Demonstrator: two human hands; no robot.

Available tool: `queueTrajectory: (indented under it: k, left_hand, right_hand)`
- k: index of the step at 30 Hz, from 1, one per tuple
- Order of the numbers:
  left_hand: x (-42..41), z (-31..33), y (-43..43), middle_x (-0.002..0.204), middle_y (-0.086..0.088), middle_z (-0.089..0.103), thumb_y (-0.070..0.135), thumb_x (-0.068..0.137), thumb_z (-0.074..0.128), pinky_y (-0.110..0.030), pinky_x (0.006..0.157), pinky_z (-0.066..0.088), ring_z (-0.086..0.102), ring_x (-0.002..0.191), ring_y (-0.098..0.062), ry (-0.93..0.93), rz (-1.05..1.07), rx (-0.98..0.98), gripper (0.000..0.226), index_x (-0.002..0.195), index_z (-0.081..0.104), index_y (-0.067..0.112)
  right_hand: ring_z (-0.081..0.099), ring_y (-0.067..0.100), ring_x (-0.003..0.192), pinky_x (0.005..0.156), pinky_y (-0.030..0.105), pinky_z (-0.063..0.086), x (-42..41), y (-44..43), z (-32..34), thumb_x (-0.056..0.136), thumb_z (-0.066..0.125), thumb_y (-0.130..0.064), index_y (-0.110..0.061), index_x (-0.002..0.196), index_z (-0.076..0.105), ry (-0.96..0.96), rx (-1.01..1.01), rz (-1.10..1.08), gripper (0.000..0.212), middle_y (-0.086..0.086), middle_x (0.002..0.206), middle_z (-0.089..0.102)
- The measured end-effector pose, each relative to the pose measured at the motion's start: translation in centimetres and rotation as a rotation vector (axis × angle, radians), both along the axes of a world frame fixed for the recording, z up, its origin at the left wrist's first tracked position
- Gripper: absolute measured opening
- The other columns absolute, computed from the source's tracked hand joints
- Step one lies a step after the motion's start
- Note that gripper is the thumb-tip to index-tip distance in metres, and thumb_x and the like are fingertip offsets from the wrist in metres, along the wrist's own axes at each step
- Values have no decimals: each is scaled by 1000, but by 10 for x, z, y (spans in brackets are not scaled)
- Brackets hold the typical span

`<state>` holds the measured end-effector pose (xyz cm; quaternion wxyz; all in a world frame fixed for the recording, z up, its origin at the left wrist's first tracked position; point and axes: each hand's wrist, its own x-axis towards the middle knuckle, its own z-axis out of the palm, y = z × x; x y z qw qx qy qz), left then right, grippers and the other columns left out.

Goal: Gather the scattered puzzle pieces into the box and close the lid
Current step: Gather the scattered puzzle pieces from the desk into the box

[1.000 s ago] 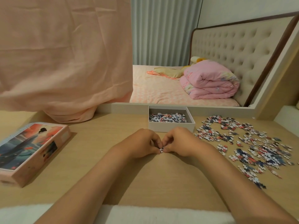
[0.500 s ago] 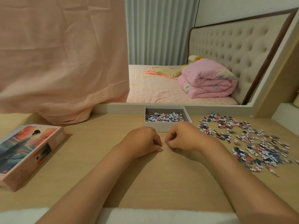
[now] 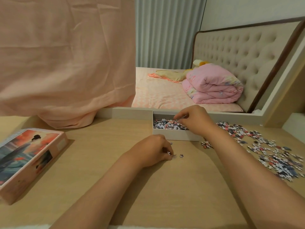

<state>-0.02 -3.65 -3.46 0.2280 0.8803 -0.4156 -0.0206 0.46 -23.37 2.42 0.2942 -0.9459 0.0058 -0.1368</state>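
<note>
A white open box [image 3: 175, 136] stands at the far middle of the wooden table, partly filled with puzzle pieces [image 3: 166, 125]. My right hand [image 3: 194, 119] hovers over the box's right half, fingers pinched together; whether a piece is between them I cannot tell. My left hand [image 3: 151, 151] rests on the table in front of the box, fingertips pinched on a small piece. Two loose pieces [image 3: 181, 155] lie just right of it. A wide scatter of pieces [image 3: 270, 152] covers the table's right side. The picture-printed lid [image 3: 28, 159] lies at the left.
A peach cloth [image 3: 66, 63] hangs over the table's far left. Behind the table's white back ledge [image 3: 128, 111] is a bed with a folded pink quilt [image 3: 212, 86] and a tufted headboard. A white cloth edge runs along the near table edge.
My right hand has left the left hand and moved up and forward over the box. My left hand stays low on the table. The view has shifted closer.
</note>
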Motion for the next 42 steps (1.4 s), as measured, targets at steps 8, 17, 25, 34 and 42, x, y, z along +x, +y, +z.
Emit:
queueTrajectory:
  k: [8,17,25,34,42]
  left_hand:
    - [2,-4,0,85,12,54,32,81,77,-22,66,37,49,71,1,46,19,-47,11,90,73,27]
    - [-1,-7,1,72,13,61,27,76,81,-16,62,41,53,64,0,122,62,-176,15,81,68,32]
    - [-2,-2,2,76,15,66,43,77,78,-25,65,48,59,67,0,51,137,-91,12,86,74,37]
    - [-14,1,-12,99,14,72,45,83,70,-24,73,43,63,88,-5,-80,128,64,25,107,72,43]
    - [-13,4,-11,89,16,67,38,81,72,-22,65,40,53,74,0,-34,127,72,13,93,73,37]
  right_hand:
    - [66,-5,71,71,20,53,-47,2,-15,74,84,-27,-29,91,80,370,-207,188,18,-16,83,75]
    - [63,1,75,67,21,46,-51,0,-30,79,82,-26,-27,81,77,380,-208,198,5,-13,78,71]
    - [63,2,80,74,21,46,-47,5,-34,84,77,-25,-30,106,78,351,-203,270,22,-14,89,72]
    - [60,-3,62,61,18,45,-50,-7,-22,81,70,-18,-24,74,75,212,-124,147,10,-14,65,67]
    - [64,13,91,83,35,54,-10,-6,1,88,71,-30,-31,92,78,29,-139,-52,9,-11,95,73]
